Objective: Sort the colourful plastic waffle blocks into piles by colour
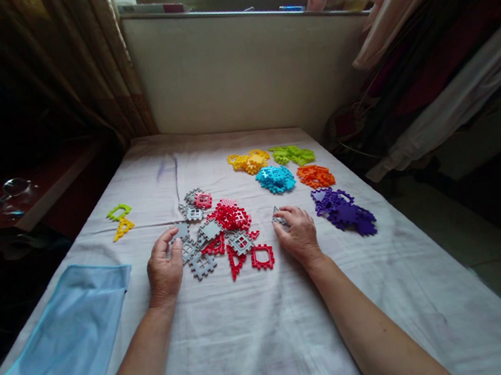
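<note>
My left hand [165, 271] rests at the left side of a mixed heap, fingers curved and thumb apart. Its fingertips are right beside a flat grey building piece [182, 230]; whether they touch it I cannot tell. On the right of the heap, my right hand [298, 234] has its fingers closed on a small grey triangular building piece [277, 214], partly hidden by the hand. Between the hands lie grey toothed pieces [203, 265] and red toothed pieces [233, 215], overlapping. A red square frame [262, 257] lies at the near edge.
Sorted piles lie to the right: yellow [251, 162], green [293, 155], light blue [275, 180], orange [316, 176] and purple [350, 213]. Far left are a green piece [119, 212] and a yellow triangle [124, 228]. A blue cloth bag [75, 342] lies on the bedsheet [257, 351].
</note>
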Tool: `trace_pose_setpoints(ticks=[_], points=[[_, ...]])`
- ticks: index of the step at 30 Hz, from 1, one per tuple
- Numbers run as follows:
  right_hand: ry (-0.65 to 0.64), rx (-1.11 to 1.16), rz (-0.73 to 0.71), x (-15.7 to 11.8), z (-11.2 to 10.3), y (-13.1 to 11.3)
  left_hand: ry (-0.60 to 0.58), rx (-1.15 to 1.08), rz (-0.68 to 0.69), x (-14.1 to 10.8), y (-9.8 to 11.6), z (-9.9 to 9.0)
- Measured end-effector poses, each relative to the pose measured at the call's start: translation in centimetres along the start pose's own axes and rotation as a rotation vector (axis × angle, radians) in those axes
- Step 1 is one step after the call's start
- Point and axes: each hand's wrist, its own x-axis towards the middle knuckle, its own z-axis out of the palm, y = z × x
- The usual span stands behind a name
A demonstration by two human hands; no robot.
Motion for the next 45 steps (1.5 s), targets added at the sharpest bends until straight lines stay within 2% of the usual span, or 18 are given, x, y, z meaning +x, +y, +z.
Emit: trace_pose_setpoints(ticks=[7, 17, 21, 26, 30, 39, 42, 45], points=[[-0.186, 0.062, -0.271, -1.8, 0.2, -5.1, -0.016, 0.026, 0.03, 0.0, 0.2, -0.1], [-0.25, 0.036, -0.305, -2.3, 0.3, -6.1, -0.027, 0.036, 0.062, -0.1, 0.1, 0.1], [-0.181, 0.036, -0.26, -1.6, -0.1, -4.7, -0.036, 0.047, 0.059, -0.1, 0.3, 0.0], [-0.016, -0.084, -0.05, 0.0, -0.8, -0.3, -0.039, 0.042, 0.049, -0.2, 0.2, 0.0], [0.034, -0.13, 0.057, 0.4, -0.8, 2.1, -0.042, 0.041, 0.049, -0.2, 0.1, 0.1], [0.001, -0.169, 0.162, 0.5, -0.7, 2.7, -0.047, 0.047, 0.063, -0.2, 0.3, 0.0], [0.029, -0.172, 0.137, 0.5, -0.8, 2.4, -0.046, 0.053, 0.065, -0.2, 0.2, 0.0], [0.066, -0.141, 0.038, 0.2, -0.8, 1.2, -0.053, 0.053, 0.077, -0.2, 0.2, 0.1]])
